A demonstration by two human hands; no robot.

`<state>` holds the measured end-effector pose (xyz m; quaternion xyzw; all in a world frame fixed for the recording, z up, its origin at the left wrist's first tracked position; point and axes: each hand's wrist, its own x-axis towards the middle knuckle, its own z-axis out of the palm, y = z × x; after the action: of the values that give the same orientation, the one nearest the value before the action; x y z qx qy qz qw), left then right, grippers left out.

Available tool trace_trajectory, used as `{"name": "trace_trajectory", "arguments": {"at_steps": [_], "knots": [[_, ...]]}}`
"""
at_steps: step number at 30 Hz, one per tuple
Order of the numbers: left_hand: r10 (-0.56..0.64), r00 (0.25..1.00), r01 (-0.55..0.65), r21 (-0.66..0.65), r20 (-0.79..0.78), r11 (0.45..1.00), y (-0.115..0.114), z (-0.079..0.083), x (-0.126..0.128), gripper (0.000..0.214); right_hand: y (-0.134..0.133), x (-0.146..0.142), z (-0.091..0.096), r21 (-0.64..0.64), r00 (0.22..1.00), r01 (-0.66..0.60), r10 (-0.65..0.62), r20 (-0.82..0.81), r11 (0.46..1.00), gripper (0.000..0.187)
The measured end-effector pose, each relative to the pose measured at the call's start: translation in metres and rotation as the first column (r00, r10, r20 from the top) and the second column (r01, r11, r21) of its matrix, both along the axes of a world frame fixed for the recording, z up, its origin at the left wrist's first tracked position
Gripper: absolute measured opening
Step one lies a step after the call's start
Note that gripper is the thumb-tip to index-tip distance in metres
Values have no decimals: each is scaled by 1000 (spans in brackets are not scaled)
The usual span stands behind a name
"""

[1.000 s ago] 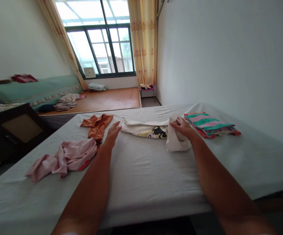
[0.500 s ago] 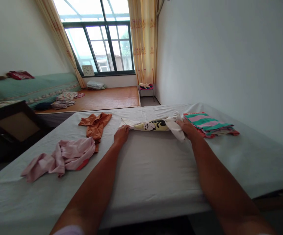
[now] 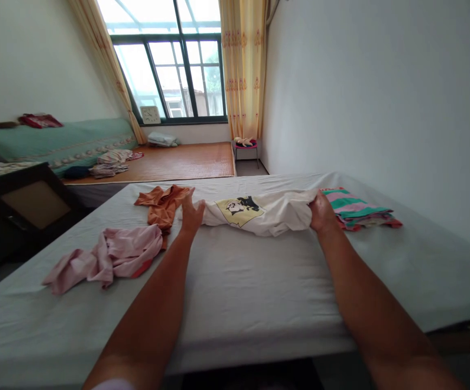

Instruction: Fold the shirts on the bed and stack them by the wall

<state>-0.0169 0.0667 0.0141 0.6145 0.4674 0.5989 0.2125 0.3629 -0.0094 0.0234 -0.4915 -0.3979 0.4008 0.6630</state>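
Observation:
A white T-shirt (image 3: 283, 214) with a yellow panel and a black-and-white cartoon print lies bunched in a wide strip across the bed. My right hand (image 3: 323, 213) is closed on its right end, beside the folded stack. At the left end rests my left hand (image 3: 192, 214), thumb and forefinger spread apart, touching the fabric; its other fingers are hidden. Just left of that hand lies a crumpled orange-brown garment (image 3: 160, 206). Nearer to me is a rumpled pink garment (image 3: 124, 249) with a red edge.
The pale sheet (image 3: 251, 292) covers the bed in front of me. Folded clothes with green and pink stripes (image 3: 352, 206) lie at right, near the wall. Beyond stands another bed with a brown mat (image 3: 186, 160). A dark cabinet (image 3: 19, 200) stands at left.
The T-shirt is spread wider and flatter, its print more visible. My right hand has shifted slightly right with its end, and my left hand has moved left, its thumb and forefinger parting.

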Motion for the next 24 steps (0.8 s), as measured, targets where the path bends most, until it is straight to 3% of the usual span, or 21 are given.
{"name": "trace_trajectory", "arguments": {"at_steps": [3, 5, 6, 8, 10, 12, 14, 15, 17, 19, 20, 22, 24], "knots": [[-121, 924, 145, 41, -364, 989, -4, -6, 8, 25, 2, 5, -7, 36, 976, 149, -153, 156, 988, 62], [-239, 782, 253, -59, -576, 966, -8, -10, 13, 23, 3, 8, -12, 12, 915, 231, -222, 338, 973, 69], [-269, 702, 267, -106, -659, 958, -11, -12, 14, 22, 3, 10, -15, -16, 871, 229, -197, 450, 973, 74], [-245, 576, 217, -143, -780, 966, -16, -16, 14, 24, 1, 12, -20, -100, 747, 138, -38, 663, 985, 84], [-148, 514, 89, -120, -845, 989, -19, -20, 11, 35, -2, 14, -26, -192, 579, 16, 148, 802, 981, 90], [-42, 498, -72, -89, -866, 993, -19, -21, 4, 39, -4, 16, -28, -245, 455, -49, 240, 858, 968, 83], [6, 535, -186, -111, -845, 976, -16, -19, -3, 35, -4, 17, -27, -252, 453, -81, 260, 852, 964, 61], [15, 583, -212, -134, -812, 968, -14, -16, -6, 32, -3, 17, -25, -231, 518, -85, 242, 821, 969, 51], [42, 739, -201, -160, -672, 966, -8, -9, -11, 27, 1, 17, -19, -118, 756, -75, 134, 641, 990, 38], [83, 917, -144, -130, -390, 981, -3, -2, -13, 26, 5, 19, -14, 63, 961, -14, -4, 275, 998, 34], [78, 978, -102, -116, -196, 988, 0, 0, -14, 26, 7, 21, -11, 151, 996, 34, -46, 78, 988, 33], [18, 976, 17, -159, 216, 987, 4, 1, -13, 27, 10, 25, -10, 253, 980, 127, -82, -182, 959, 30], [0, 864, 149, -256, 503, 955, 8, -3, -12, 26, 11, 27, -11, 243, 978, 182, -150, -143, 953, 32]]}}
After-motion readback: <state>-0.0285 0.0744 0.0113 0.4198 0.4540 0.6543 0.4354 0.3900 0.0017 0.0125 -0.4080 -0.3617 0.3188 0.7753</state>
